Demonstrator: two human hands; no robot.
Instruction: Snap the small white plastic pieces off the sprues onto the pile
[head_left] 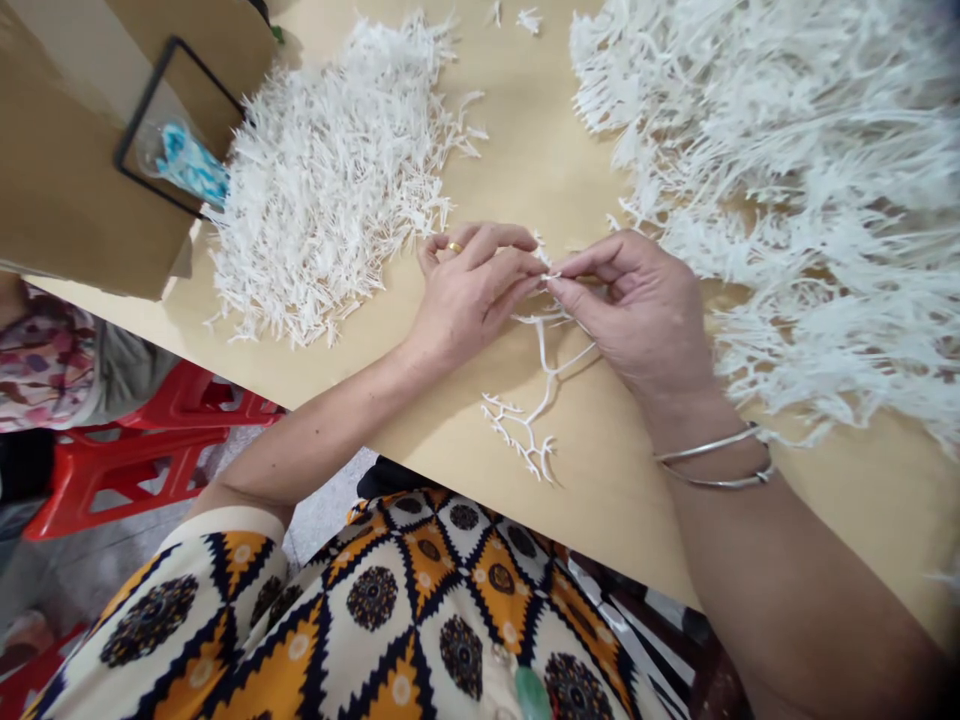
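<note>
Over the middle of the table, my left hand (480, 280) and my right hand (637, 300) meet at their fingertips. Both are closed in a pinch on a white branched plastic sprig (551, 385), whose forked stems hang down toward the table's near edge. Its upper part is partly hidden behind my fingers. A tiny white piece shows between the two pinches. Left of my left hand lies a heap of small white sprigs (337, 180). Beyond my right hand spreads a larger pile of long white branched sprigs (795, 180).
A cardboard box (82, 130) stands at the left edge of the table (600, 480), with a black frame and a blue-and-white item on its side. A few loose white bits (529, 20) lie at the back. Red stools (127, 470) and a seated person (52, 360) are at the left.
</note>
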